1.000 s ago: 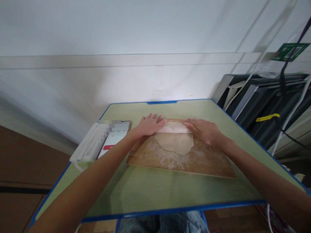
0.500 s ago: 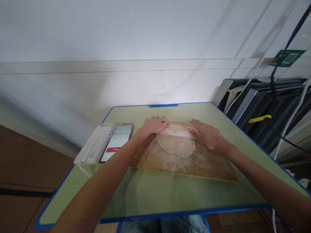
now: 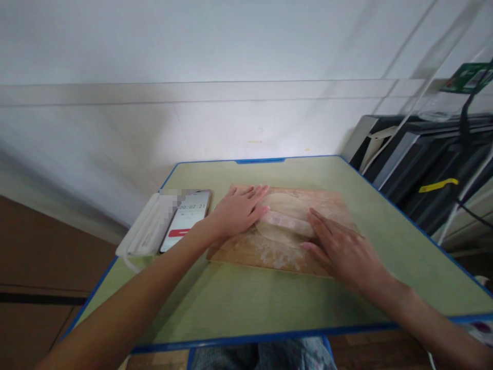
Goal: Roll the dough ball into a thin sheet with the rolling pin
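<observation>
A floury rolling pin (image 3: 284, 221) lies across the middle of a thin, round sheet of dough (image 3: 277, 236) on a wooden board (image 3: 231, 251). My left hand (image 3: 241, 210) rests on the pin's left end, fingers stretched out and spread. On the pin's right end my right hand (image 3: 344, 246) lies flat with fingers extended and thumb apart. Both ends of the pin are hidden beneath my hands. Dough shows beyond the pin and on its near side. White flour (image 3: 283, 255) is scattered over the board's near part.
Left of the board, a phone (image 3: 189, 213) showing a timer leans against a white device (image 3: 144, 231). The green table (image 3: 239, 295) has a blue rim and backs onto a white wall (image 3: 215, 123). Dark flat panels (image 3: 427, 159) and hanging cables stand at right.
The rolling pin has rolled toward me, from the dough's far part to its middle. My right hand has come nearer with it, and the pin slants slightly. The view has shifted a little.
</observation>
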{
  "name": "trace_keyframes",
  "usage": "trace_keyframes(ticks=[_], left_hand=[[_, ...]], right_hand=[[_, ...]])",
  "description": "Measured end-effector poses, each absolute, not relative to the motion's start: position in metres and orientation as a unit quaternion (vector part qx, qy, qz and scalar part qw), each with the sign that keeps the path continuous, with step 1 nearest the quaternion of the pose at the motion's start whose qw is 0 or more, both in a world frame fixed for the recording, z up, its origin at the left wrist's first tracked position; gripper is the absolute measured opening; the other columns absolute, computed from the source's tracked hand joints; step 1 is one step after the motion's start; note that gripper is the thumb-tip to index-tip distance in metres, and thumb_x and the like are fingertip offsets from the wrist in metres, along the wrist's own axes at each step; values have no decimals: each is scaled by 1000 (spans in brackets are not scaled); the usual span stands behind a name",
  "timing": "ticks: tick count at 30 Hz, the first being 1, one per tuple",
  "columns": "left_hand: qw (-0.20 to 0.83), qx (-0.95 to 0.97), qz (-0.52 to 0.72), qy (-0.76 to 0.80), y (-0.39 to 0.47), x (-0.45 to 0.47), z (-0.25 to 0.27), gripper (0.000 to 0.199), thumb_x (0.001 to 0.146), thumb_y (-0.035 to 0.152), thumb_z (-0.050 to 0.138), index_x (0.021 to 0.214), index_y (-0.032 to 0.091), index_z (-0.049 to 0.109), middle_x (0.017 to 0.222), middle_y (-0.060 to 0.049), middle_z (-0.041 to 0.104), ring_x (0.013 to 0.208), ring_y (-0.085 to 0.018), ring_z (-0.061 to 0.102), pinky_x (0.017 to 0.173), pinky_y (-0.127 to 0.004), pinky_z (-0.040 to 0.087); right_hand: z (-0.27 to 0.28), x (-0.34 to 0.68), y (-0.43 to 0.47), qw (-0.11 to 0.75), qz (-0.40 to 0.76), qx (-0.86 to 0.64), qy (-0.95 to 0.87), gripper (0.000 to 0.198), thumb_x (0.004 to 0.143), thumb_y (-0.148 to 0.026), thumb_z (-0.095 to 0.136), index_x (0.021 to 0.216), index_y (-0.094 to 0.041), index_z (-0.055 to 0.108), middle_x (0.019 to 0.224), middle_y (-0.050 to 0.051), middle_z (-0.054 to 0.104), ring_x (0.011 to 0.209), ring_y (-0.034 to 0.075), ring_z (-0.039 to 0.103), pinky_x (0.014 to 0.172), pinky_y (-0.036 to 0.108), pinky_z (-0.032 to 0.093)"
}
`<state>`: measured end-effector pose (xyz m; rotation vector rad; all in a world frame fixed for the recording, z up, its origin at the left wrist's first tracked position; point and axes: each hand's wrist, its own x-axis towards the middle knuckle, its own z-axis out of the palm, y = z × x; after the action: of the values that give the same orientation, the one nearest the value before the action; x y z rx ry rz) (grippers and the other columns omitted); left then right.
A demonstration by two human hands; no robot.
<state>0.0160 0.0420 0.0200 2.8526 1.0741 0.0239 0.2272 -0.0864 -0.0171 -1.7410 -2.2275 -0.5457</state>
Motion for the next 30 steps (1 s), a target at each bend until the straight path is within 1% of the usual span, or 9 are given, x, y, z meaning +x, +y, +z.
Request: trace_keyframes(ticks=[2, 5, 9, 13, 18, 21, 25, 27, 30], left_hand=[[52, 925, 0, 377, 47, 22, 20, 57, 95, 47, 15, 146, 23, 9, 152, -4, 21, 139, -18, 19, 110, -43, 13], [55, 900, -19, 432, 68, 40, 17, 60, 94, 50, 15, 146, 22, 12, 151, -8, 21, 139, -25, 18, 109, -50, 16], [75, 884, -43, 459, 97, 59, 12, 69, 89, 60, 18, 146, 21, 15, 150, -9, 25, 135, -31, 27, 104, -51, 28], [63, 891, -38, 447, 91, 55, 13, 66, 91, 56, 18, 146, 21, 14, 151, -9, 23, 137, -31, 21, 107, -51, 23], [25, 914, -18, 405, 54, 27, 18, 53, 94, 36, 17, 146, 23, 16, 150, -6, 26, 138, -25, 20, 109, -46, 16], [6, 923, -5, 385, 42, 18, 18, 52, 94, 30, 15, 146, 24, 17, 150, -4, 28, 137, -22, 23, 110, -40, 17], [-2, 908, -9, 418, 55, 29, 14, 51, 94, 30, 17, 144, 22, 24, 147, -7, 33, 135, -26, 28, 108, -46, 21], [6, 901, -12, 433, 69, 41, 14, 51, 94, 31, 19, 142, 21, 28, 146, -8, 36, 134, -28, 31, 105, -47, 25], [24, 899, -22, 438, 89, 54, 15, 48, 94, 34, 22, 140, 25, 34, 143, -4, 41, 129, -25, 39, 103, -41, 32]], right_hand=[[-16, 231, -79, 128, -169, -611, -762, 58, 93, -49, 25, 123, -7, 52, 120, 20, 60, 101, 28, 63, 76, 41, 55], [-11, 240, -61, 131, -135, -624, -759, 55, 93, -48, 26, 124, -12, 54, 125, 16, 58, 112, 26, 57, 86, 41, 52], [-6, 245, -47, 124, -127, -626, -760, 60, 93, -50, 26, 123, -6, 54, 126, 18, 56, 120, 27, 50, 97, 43, 43], [-7, 236, -59, 120, -141, -632, -753, 58, 93, -48, 29, 125, -5, 52, 124, 19, 58, 113, 28, 56, 91, 43, 48], [-12, 221, -88, 104, -183, -613, -762, 57, 93, -46, 29, 128, -6, 47, 124, 20, 58, 100, 30, 63, 75, 42, 55], [-15, 219, -92, 111, -204, -592, -772, 58, 93, -47, 27, 127, -6, 48, 128, 20, 55, 104, 29, 61, 79, 41, 54], [-13, 228, -75, 116, -166, -624, -755, 57, 93, -48, 26, 127, -8, 49, 124, 17, 59, 105, 29, 61, 75, 40, 56], [-10, 233, -64, 126, -137, -645, -741, 57, 93, -48, 26, 127, -8, 49, 123, 16, 60, 107, 28, 60, 79, 40, 54], [-6, 237, -54, 137, -118, -645, -743, 61, 93, -49, 27, 127, -4, 49, 125, 18, 57, 114, 27, 55, 92, 40, 48]])
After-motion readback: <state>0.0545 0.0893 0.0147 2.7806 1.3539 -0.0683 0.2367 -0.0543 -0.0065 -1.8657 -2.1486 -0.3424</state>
